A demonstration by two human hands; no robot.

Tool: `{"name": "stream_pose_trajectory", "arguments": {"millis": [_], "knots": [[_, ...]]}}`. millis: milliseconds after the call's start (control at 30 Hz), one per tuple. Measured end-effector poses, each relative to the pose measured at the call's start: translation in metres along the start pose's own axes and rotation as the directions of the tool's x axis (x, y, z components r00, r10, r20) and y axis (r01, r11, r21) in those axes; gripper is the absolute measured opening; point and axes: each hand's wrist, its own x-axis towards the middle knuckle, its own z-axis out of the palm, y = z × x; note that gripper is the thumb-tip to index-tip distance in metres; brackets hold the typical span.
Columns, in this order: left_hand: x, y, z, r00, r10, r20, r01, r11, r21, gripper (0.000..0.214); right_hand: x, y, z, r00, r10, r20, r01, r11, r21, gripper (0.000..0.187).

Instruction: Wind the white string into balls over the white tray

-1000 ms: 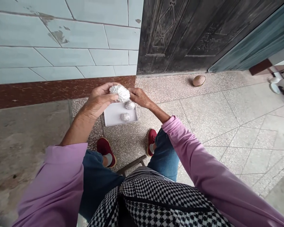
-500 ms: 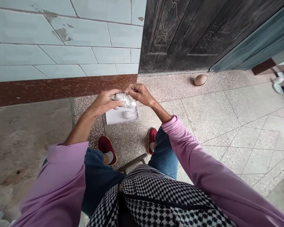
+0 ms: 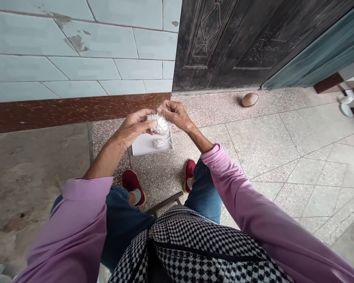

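A bundle of white yarn (image 3: 161, 125) is held up in front of me, above a shallow white box lid or tray (image 3: 143, 145) on the floor. My left hand (image 3: 135, 125) is closed on its left side, thumb in front and fingers behind. At its upper right, my right hand (image 3: 174, 114) pinches at the top of the bundle; a strand there is too fine to make out clearly. Inside the tray lies a smaller ball of white yarn (image 3: 158, 143), with a loose strand beside it near the right wall.
Behind the tray runs a tiled wall (image 3: 112, 67) with a brown base strip, and right of it a dark carved door (image 3: 218, 47). A round tan object (image 3: 250, 100) lies by the door. My red shoes (image 3: 132, 184) and a stool's bar (image 3: 166, 202) are below.
The yarn bundle has turned in my left hand, so its other side now faces me. Both hands shifted slightly, the left one to the right. The tray has stayed put.
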Motion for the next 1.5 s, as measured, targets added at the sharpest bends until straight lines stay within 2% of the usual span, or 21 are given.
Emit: {"name": "stream_pose_trajectory", "arguments": {"millis": [167, 267, 367, 567, 667, 733, 867, 1000, 1100, 1233, 1367, 1433, 1500], "knots": [[-0.003, 0.002, 0.011, 1.000, 0.018, -0.003, -0.018, 0.999, -0.035, 0.062, 0.007, 0.008, -0.002, 0.993, -0.097, -0.068, 0.095, 0.995, -0.040, 0.069], [-0.003, 0.002, 0.016, 1.000, -0.018, 0.019, 0.020, 0.998, -0.060, 0.060, 0.010, 0.014, -0.002, 0.983, -0.175, -0.052, 0.171, 0.983, -0.062, 0.067], [-0.002, 0.000, 0.017, 1.000, -0.001, -0.002, 0.001, 0.999, -0.048, 0.060, 0.012, 0.019, -0.005, 0.974, -0.228, -0.016, 0.226, 0.972, -0.056, 0.068], [-0.003, 0.008, 0.015, 0.997, 0.039, -0.061, -0.042, 0.998, -0.049, 0.061, 0.023, 0.030, -0.013, 0.984, -0.175, -0.025, 0.173, 0.981, -0.089, 0.060], [0.002, 0.008, 0.009, 0.990, 0.066, -0.124, -0.075, 0.994, -0.074, 0.061, 0.028, 0.038, -0.007, 0.983, -0.178, -0.051, 0.165, 0.968, -0.186, 0.050], [0.008, 0.005, 0.003, 0.982, 0.097, -0.164, -0.113, 0.989, -0.092, 0.061, 0.026, 0.042, 0.000, 0.981, -0.195, -0.009, 0.183, 0.934, -0.308, 0.046], [0.017, -0.003, -0.011, 0.952, 0.143, -0.269, -0.167, 0.983, -0.070, 0.057, 0.013, 0.043, 0.014, 0.967, -0.150, 0.208, 0.235, 0.844, -0.482, 0.036], [0.020, -0.007, -0.022, 0.910, 0.195, -0.366, -0.126, 0.971, 0.204, 0.051, 0.001, 0.037, 0.013, 0.937, -0.143, 0.319, 0.275, 0.864, -0.421, 0.038], [0.019, -0.008, -0.021, 0.927, 0.222, -0.303, -0.075, 0.899, 0.432, 0.045, -0.002, 0.026, 0.001, 0.925, -0.232, 0.300, 0.324, 0.894, -0.310, 0.054], [0.013, -0.005, -0.008, 0.983, 0.150, -0.109, -0.075, 0.858, 0.509, 0.043, -0.002, 0.011, -0.022, 0.931, -0.338, 0.140, 0.364, 0.891, -0.270, 0.060], [0.002, 0.004, 0.005, 0.992, 0.050, 0.119, -0.092, 0.924, 0.372, 0.050, 0.010, 0.009, -0.036, 0.953, -0.302, -0.030, 0.275, 0.900, -0.339, 0.069], [0.002, 0.005, 0.007, 0.987, 0.067, 0.146, -0.102, 0.964, 0.246, 0.052, 0.016, 0.013, -0.036, 0.964, -0.260, -0.049, 0.223, 0.898, -0.380, 0.068], [0.006, 0.002, 0.006, 0.986, 0.119, 0.114, -0.129, 0.988, 0.089, 0.059, 0.020, 0.018, -0.030, 0.971, -0.238, -0.028, 0.204, 0.881, -0.428, 0.062]]}}
